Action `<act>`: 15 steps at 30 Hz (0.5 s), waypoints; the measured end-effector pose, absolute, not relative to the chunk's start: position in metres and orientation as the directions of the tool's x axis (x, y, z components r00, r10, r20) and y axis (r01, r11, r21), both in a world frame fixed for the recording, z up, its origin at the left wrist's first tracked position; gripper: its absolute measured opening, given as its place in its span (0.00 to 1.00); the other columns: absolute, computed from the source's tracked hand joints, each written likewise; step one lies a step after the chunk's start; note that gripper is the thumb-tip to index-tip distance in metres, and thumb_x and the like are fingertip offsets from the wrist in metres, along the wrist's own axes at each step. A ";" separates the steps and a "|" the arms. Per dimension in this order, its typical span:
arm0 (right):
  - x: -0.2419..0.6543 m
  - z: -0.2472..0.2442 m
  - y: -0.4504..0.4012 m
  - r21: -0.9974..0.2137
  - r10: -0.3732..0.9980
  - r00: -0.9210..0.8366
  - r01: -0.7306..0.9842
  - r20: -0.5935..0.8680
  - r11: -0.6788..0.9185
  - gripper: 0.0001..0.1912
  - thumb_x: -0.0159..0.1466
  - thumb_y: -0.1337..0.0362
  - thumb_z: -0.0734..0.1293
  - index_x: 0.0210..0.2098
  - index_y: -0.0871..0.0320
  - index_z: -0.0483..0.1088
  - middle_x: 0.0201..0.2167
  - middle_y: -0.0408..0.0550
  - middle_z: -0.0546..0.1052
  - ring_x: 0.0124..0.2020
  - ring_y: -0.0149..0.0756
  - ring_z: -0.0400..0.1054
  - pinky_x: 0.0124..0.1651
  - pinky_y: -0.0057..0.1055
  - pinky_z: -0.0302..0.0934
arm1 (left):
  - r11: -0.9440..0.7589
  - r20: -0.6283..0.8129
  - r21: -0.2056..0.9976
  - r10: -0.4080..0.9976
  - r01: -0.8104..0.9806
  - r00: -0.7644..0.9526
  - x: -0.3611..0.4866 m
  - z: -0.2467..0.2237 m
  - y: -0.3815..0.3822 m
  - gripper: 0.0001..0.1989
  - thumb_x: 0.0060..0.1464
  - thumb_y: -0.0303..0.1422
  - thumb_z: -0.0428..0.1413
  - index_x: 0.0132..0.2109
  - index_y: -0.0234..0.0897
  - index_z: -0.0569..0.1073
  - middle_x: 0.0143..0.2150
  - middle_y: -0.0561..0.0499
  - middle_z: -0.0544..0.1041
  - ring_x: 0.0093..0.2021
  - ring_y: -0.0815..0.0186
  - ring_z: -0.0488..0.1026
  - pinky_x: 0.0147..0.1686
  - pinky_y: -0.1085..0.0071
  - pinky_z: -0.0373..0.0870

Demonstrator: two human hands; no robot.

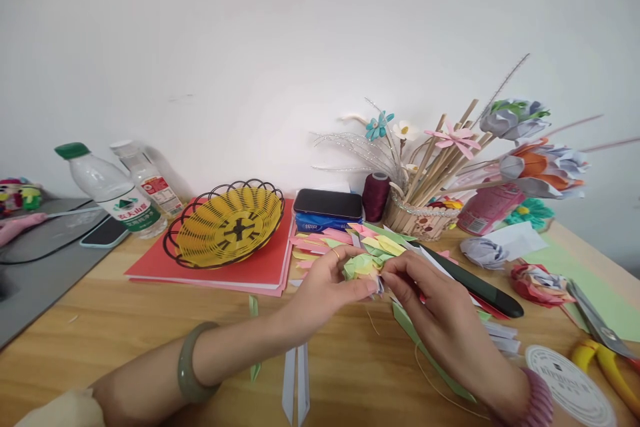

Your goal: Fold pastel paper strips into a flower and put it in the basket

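Observation:
My left hand is closed around a small folded-paper flower in green, yellow and pale pink. My right hand pinches at the flower's right side with thumb and index finger; the fingertips partly hide what they grip. A thin tan string trails below the hands across the table. Behind the flower lies a pile of folded paper strips in pink, yellow and green. White folded strips and a narrow green strip rest in front of my left forearm.
A yellow woven basket sits on red paper. Two bottles stand left of it, one a green-capped bottle. Behind are a phone, a thread spool and a stick-filled pot. Yellow-handled scissors lie right.

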State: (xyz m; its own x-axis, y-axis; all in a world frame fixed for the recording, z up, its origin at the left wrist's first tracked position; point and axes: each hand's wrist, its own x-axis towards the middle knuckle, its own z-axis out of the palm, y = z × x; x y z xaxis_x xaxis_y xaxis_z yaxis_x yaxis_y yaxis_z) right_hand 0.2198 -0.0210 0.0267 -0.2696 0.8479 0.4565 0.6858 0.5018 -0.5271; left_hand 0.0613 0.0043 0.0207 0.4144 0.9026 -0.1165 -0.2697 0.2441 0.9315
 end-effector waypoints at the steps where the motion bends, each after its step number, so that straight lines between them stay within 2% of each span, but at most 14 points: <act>1: 0.219 0.026 -0.021 -0.528 0.853 -0.263 0.691 0.451 0.493 0.09 0.64 0.65 0.55 0.29 0.56 0.61 0.25 0.43 0.68 0.25 0.29 0.62 0.26 0.26 0.57 | 0.240 -0.116 0.936 0.902 -0.259 0.415 0.061 0.020 0.005 0.20 0.39 0.32 0.61 0.41 0.34 0.66 0.37 0.52 0.69 0.37 0.69 0.66 0.37 0.70 0.67; 6: 0.218 0.022 -0.020 -0.469 0.833 -0.211 0.744 0.511 0.476 0.06 0.64 0.63 0.56 0.32 0.56 0.63 0.26 0.43 0.70 0.25 0.30 0.64 0.26 0.26 0.57 | 0.223 -0.112 0.949 0.899 -0.221 0.424 0.062 0.021 0.005 0.21 0.40 0.33 0.61 0.43 0.34 0.66 0.41 0.49 0.69 0.39 0.67 0.67 0.38 0.68 0.68; 11: 0.217 0.018 -0.020 -0.308 0.743 -0.235 0.801 0.627 0.513 0.07 0.63 0.64 0.57 0.31 0.57 0.63 0.26 0.45 0.71 0.25 0.30 0.65 0.26 0.26 0.57 | 0.235 -0.127 0.949 0.897 -0.211 0.424 0.063 0.023 0.004 0.22 0.39 0.34 0.61 0.42 0.34 0.66 0.40 0.48 0.69 0.38 0.67 0.67 0.37 0.68 0.67; 15: 0.216 0.017 -0.019 -0.182 0.649 -0.264 0.824 0.714 0.536 0.03 0.61 0.67 0.59 0.31 0.58 0.63 0.26 0.45 0.71 0.24 0.29 0.66 0.28 0.26 0.59 | 0.216 -0.108 0.954 0.895 -0.210 0.433 0.061 0.021 0.004 0.21 0.39 0.33 0.61 0.42 0.35 0.66 0.39 0.50 0.69 0.38 0.67 0.67 0.38 0.68 0.66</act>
State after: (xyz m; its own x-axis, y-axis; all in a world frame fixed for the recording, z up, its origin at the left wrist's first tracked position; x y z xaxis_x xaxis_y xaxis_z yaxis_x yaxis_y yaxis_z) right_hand 0.2159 -0.0192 0.0167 -0.2640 0.6485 0.7140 0.8242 0.5362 -0.1823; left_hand 0.0612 0.0042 0.0207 0.4331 0.8949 -0.1075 -0.2097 0.2161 0.9536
